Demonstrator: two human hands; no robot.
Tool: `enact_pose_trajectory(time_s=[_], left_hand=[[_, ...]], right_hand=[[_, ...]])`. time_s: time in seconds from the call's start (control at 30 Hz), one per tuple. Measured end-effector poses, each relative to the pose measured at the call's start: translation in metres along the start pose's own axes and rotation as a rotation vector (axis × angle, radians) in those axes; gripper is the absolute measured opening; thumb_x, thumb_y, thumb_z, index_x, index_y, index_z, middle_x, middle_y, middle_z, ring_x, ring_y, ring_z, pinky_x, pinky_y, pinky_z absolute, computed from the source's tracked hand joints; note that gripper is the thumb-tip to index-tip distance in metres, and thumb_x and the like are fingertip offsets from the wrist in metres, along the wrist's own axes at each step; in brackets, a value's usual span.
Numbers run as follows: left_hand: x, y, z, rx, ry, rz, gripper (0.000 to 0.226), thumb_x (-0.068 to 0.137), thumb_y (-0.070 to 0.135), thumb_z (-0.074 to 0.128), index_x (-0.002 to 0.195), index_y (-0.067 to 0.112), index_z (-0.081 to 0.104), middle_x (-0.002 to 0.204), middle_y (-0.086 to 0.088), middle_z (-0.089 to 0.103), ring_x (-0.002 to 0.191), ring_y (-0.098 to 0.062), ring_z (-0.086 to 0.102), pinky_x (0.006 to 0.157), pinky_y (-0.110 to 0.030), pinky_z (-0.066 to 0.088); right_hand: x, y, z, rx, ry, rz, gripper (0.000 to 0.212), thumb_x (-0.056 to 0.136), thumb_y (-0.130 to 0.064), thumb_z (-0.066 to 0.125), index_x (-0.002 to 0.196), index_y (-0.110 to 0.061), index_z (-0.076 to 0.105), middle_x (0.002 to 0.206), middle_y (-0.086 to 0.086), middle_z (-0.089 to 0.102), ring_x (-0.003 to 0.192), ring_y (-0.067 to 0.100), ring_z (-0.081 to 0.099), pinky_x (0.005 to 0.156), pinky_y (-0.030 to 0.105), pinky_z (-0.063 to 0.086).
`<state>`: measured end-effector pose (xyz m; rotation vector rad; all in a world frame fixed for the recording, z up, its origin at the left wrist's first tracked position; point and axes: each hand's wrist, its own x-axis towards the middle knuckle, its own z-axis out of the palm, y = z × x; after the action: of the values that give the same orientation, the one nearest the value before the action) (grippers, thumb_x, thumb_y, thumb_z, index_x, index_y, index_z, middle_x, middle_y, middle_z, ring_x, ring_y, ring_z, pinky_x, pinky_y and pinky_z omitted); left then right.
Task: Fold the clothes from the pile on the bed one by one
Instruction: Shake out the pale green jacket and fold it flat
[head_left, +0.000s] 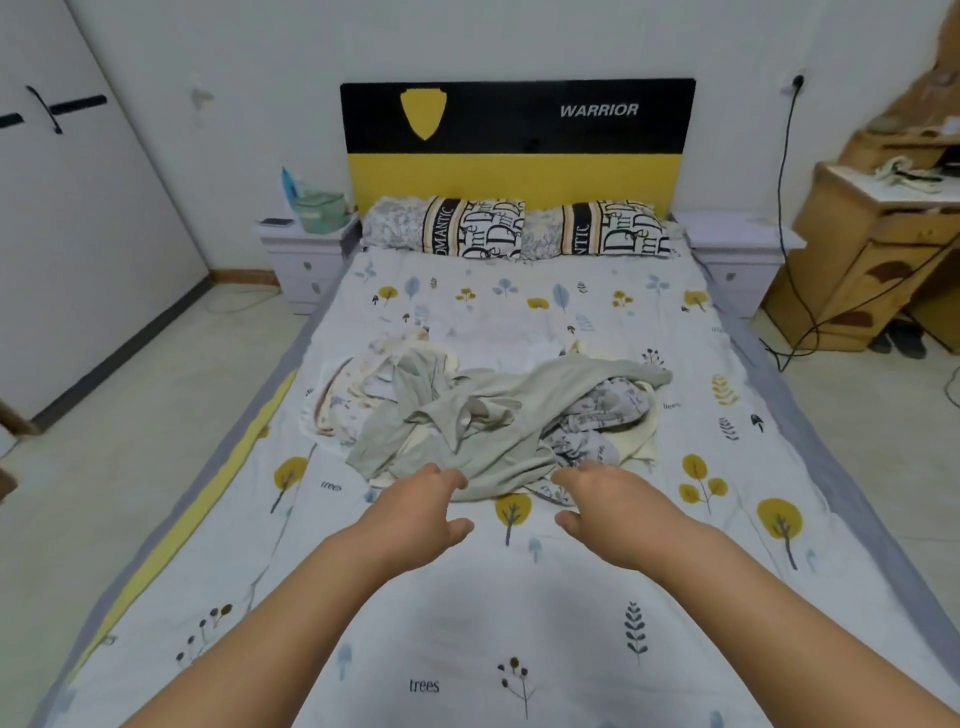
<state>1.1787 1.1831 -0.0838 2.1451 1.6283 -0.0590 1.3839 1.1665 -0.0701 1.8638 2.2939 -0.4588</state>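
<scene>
Clothes (498, 415) lie heaped mid-bed (519, 623) before two pillows (519, 228); our left hand (421, 514) and right hand (608, 509) reach, fingers apart, perhaps brushing the hem.

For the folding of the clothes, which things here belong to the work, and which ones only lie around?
Belongs to the job:
- pile of clothes, with the grey-green garment on top
- left hand and right hand, both reaching to the pile's near edge
- bed

Just lying about:
- two pillows
- green bag on the nightstand
- wooden desk
</scene>
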Motion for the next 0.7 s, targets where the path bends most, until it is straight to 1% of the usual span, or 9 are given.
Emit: enact_pose_trajectory(time_s=[0.23,0.4,0.57,0.63,0.7], left_hand=[[0.059,-0.046,-0.015,0.017,-0.068,0.034,0.057,0.091,0.038,0.054,0.142,0.023,0.032,0.135,-0.001,0.044,0.118,-0.022,0.049,0.094,-0.030,0.041],[0.101,-0.066,-0.011,0.004,-0.080,0.030,0.056,0.091,0.038,0.054,0.141,0.023,0.034,0.134,-0.001,0.046,0.117,-0.021,0.050,0.093,-0.029,0.041],[0.154,-0.076,0.006,-0.018,-0.071,0.008,0.054,0.092,0.036,0.053,0.140,0.021,0.036,0.134,-0.002,0.047,0.119,-0.020,0.050,0.093,-0.027,0.040],[0.176,-0.079,0.015,-0.031,-0.075,-0.010,0.052,0.093,0.035,0.052,0.140,0.020,0.036,0.134,-0.002,0.047,0.119,-0.020,0.049,0.093,-0.026,0.039],[0.198,-0.084,0.027,-0.030,-0.075,-0.029,0.051,0.093,0.034,0.051,0.140,0.019,0.037,0.134,-0.003,0.047,0.118,-0.020,0.050,0.092,-0.027,0.040]], right_hand=[[0.060,-0.008,0.000,0.009,-0.042,0.062,0.034,0.096,-0.031,0.043,0.125,-0.013,0.047,0.121,0.010,0.048,0.109,0.028,0.050,0.085,0.035,0.045],[0.104,-0.001,0.005,-0.009,-0.051,0.061,0.029,0.095,-0.028,0.043,0.119,-0.011,0.048,0.115,0.010,0.050,0.105,0.028,0.051,0.080,0.035,0.045],[0.159,0.014,0.020,-0.039,-0.051,0.046,0.028,0.096,-0.025,0.041,0.118,-0.011,0.048,0.115,0.010,0.051,0.105,0.028,0.051,0.074,0.031,0.039],[0.180,0.022,0.028,-0.034,-0.055,0.048,0.030,0.096,-0.025,0.041,0.121,-0.011,0.048,0.117,0.011,0.051,0.107,0.028,0.050,0.076,0.032,0.039],[0.201,0.029,0.039,-0.009,-0.062,0.056,0.032,0.095,-0.025,0.042,0.125,-0.012,0.046,0.119,0.011,0.050,0.110,0.028,0.049,0.082,0.033,0.042]])
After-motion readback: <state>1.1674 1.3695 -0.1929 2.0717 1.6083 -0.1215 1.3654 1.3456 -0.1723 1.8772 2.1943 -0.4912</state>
